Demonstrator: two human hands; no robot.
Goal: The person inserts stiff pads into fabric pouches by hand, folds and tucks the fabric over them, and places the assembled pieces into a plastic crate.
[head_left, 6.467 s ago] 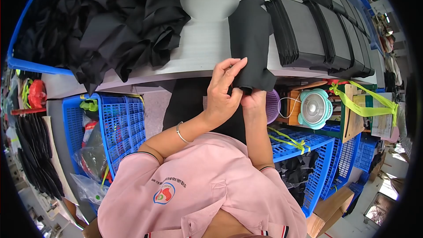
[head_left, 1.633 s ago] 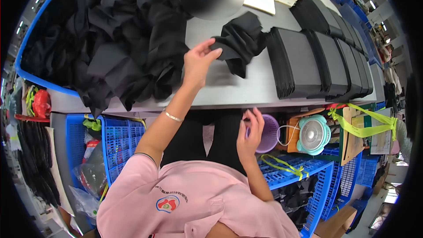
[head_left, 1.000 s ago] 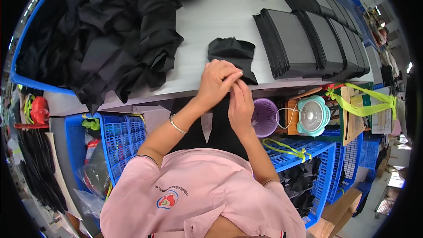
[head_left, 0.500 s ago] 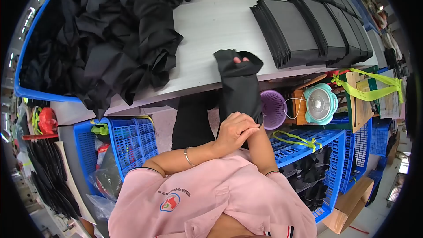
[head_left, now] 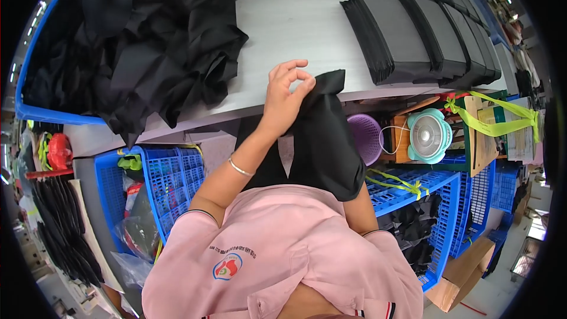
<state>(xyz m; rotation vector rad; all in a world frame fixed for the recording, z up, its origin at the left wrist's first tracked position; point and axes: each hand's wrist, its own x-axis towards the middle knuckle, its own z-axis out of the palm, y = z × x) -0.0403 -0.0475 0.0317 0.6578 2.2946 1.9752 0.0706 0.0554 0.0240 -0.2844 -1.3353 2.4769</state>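
Observation:
A black fabric sleeve-like pouch (head_left: pixel 328 142) covers my right forearm and hangs in front of my lap, its upper end at the table's near edge. My left hand (head_left: pixel 286 91), with a bangle at the wrist, is at that upper end. Thumb and index finger come together on the cloth's left edge, while the other fingers are bent and raised. Cloth hides my right hand completely; only the forearm (head_left: pixel 360 210) shows below the pouch. To the left, crumpled black fabric pieces (head_left: pixel 159 41) form a large heap at the table edge.
Neat stacks of folded black pieces (head_left: pixel 396 29) stand on the grey table (head_left: pixel 283 18) at right. Below its edge are a purple basket (head_left: pixel 366 139) and a small turquoise fan (head_left: pixel 429 136). Blue crates (head_left: pixel 174 183) flank me on both sides; a cardboard box (head_left: pixel 463 272) is lower right.
My left hand has moved from my right forearm up to the pouch's upper end. The pouch's lower end now lies further down the forearm, and the right fingertips that showed are covered.

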